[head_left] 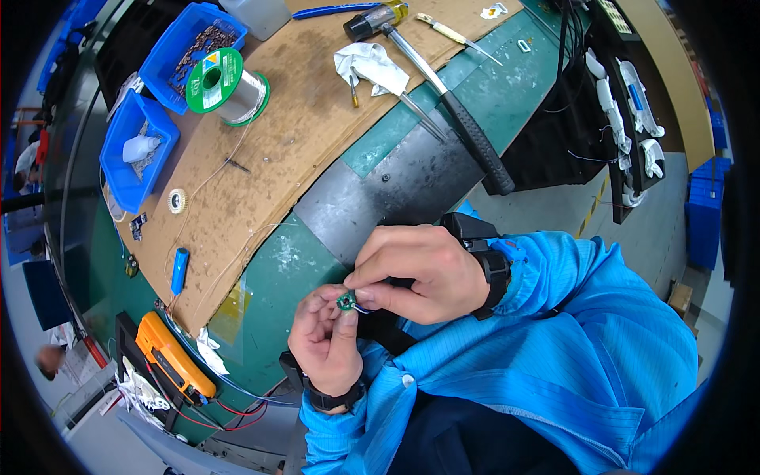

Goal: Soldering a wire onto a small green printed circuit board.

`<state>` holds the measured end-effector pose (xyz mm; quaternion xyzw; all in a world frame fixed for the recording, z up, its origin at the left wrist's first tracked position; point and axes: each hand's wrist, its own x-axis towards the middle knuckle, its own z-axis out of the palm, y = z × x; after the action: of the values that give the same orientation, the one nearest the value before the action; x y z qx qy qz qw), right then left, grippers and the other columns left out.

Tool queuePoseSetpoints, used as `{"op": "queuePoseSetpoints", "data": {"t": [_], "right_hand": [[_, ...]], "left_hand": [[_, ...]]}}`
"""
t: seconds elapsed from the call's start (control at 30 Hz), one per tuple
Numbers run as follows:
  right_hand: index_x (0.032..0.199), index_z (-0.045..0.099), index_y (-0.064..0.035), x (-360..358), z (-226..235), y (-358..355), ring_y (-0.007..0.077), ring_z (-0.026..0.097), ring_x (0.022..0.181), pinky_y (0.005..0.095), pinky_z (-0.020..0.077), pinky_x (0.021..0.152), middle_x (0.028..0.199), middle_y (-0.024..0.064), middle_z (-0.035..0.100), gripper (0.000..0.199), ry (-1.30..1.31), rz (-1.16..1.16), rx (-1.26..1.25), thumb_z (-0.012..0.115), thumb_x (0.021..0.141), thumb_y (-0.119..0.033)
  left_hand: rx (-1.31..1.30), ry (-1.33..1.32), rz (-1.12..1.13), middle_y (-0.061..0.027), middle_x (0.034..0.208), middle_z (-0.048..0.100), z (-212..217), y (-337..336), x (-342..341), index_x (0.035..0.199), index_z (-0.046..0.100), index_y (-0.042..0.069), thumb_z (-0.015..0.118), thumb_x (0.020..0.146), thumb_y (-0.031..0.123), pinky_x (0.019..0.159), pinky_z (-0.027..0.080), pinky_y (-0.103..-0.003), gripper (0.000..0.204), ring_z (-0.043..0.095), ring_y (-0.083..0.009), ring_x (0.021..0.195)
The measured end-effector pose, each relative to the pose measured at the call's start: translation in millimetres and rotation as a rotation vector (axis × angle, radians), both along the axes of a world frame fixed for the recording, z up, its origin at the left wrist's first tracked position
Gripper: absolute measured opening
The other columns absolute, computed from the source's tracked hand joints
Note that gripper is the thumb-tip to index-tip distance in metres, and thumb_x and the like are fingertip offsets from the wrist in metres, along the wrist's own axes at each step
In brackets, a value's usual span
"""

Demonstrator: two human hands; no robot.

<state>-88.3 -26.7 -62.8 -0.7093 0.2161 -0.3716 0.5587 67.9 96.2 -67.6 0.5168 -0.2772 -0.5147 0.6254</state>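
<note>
Hands [372, 305] pinch small green board [346, 301] beyond bench edge [261, 388]; open floor right.

**Small green round board, pinched between two hands**

Tiny green circuit board [346, 301], round, dark at centre, held above the bench edge. Pinched by left hand [326, 340] fingertips from below, right hand [416, 273] thumb and forefinger from above. Thin bluish wire trailing rightward.
</note>
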Motion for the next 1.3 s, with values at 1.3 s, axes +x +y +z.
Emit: {"op": "queuePoseSetpoints", "data": {"t": [1.3], "right_hand": [[0.1, 0.076, -0.0012, 5, -7, 2, 0.0222, 0.07, 0.072, 0.0312, 0.0555, 0.061, 0.09, 0.0088, 0.068, 0.018, 0.04, -0.063, -0.161, 0.077, 0.082, 0.001]], "left_hand": [[0.023, 0.124, 0.067, -0.0172, 0.102, 0.07, -1, -4, -6, 0.127, 0.05, -0.006, 0.054, 0.098, -0.004, 0.081, 0.056, -0.03, 0.029, 0.068, -0.0185, 0.086]]}}
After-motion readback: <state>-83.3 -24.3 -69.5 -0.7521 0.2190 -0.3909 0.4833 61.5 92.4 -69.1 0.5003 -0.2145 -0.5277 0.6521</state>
